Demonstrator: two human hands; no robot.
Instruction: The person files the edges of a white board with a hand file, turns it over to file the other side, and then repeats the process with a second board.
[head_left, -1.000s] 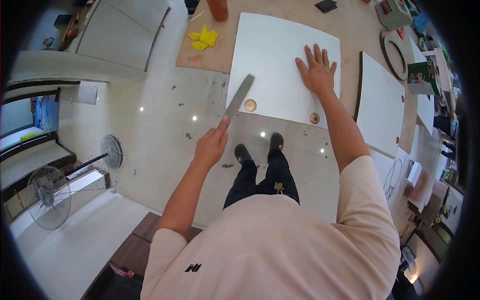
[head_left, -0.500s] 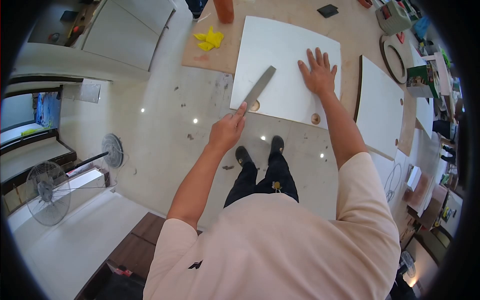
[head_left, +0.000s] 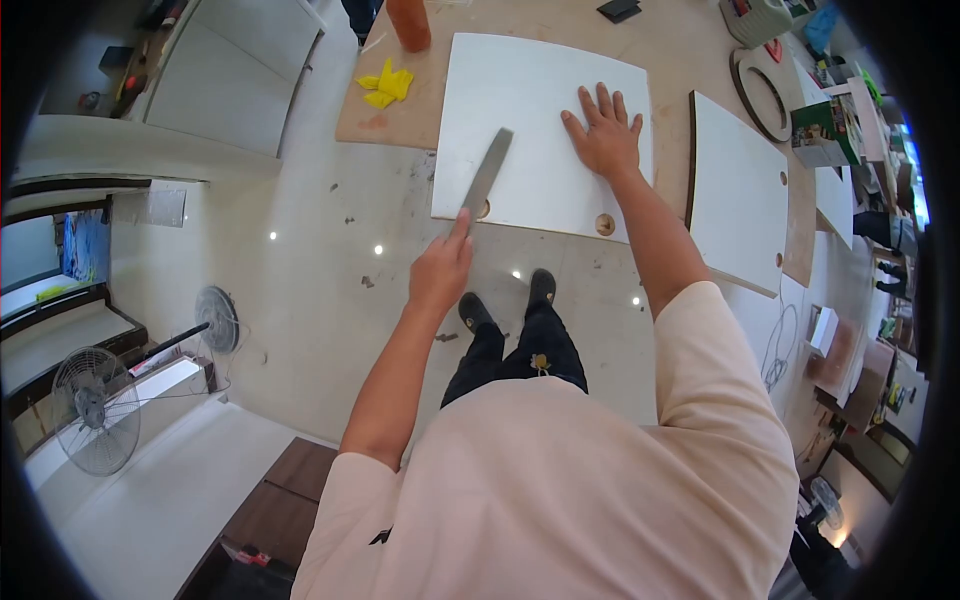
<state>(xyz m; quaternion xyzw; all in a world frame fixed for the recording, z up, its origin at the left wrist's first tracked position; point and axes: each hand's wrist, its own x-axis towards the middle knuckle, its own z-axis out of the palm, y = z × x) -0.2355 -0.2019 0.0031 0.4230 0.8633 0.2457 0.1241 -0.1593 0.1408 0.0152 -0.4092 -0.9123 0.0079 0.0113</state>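
Note:
My left hand [head_left: 441, 270] is closed around the near end of a flat metal file [head_left: 489, 172], its index finger stretched along the tool. The file lies across the near edge of a white panel [head_left: 535, 100], beside one of the two round holes cut near that edge. Its handle is hidden in my palm. On the panel's right half rests my right hand [head_left: 608, 142], flat with the fingers spread. The panel lies on a brown worktable [head_left: 425, 118] and sticks out past its front edge.
A second white panel [head_left: 738, 190] with a dark edge lies to the right. Yellow gloves or cloth [head_left: 384, 84] and an orange bottle [head_left: 408, 25] stand left. A dark ring [head_left: 762, 92] lies at the right. Fans [head_left: 95, 410] stand at far left.
The view has shifted, so the table and panels appear farther left. The file sits slightly more upright against the panel edge. My right hand stays flat on the panel.

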